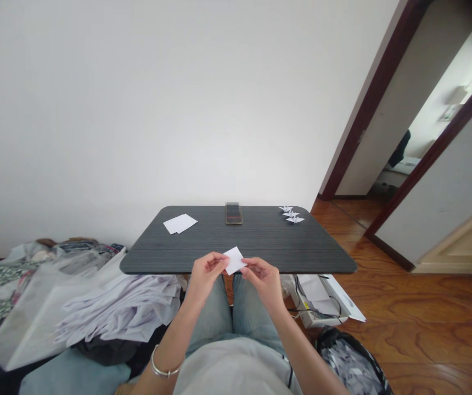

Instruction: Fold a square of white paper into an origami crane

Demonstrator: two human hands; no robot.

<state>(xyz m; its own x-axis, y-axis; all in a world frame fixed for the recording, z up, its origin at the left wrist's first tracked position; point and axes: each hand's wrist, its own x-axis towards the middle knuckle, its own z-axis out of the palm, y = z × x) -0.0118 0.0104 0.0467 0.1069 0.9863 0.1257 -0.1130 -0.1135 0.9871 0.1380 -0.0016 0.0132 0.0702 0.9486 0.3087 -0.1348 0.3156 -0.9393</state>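
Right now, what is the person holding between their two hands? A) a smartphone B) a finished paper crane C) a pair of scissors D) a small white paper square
D. The left hand and right hand both pinch a small white paper square by its edges.

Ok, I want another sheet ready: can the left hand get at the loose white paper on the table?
Probably yes. Nothing lies between the left hand and the loose white paper on the dark table, though that hand is pinching a white paper square.
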